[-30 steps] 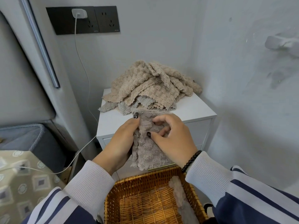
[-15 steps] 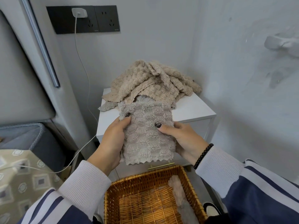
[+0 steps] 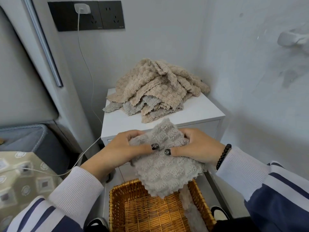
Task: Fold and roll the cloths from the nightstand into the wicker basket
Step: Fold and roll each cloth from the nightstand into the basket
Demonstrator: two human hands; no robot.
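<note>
Hands, left point(image 3: 117, 149) and right point(image 3: 199, 146), gripping grey cloth point(image 3: 165, 173) (bunched), above wicker basket point(image 3: 117, 206)

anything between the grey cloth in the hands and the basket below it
Nothing visible. The grey cloth hangs just above the open basket; one rolled cloth lies along its right side, the rest of the floor bare.

Fluffy plush cloth point(image 3: 164, 171); woven glossy wicker basket point(image 3: 117, 205); smooth matt nightstand point(image 3: 197, 111).

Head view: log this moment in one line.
left hand: grips grey cloth | right hand: grips it | above wicker basket | pile remains on nightstand
</note>
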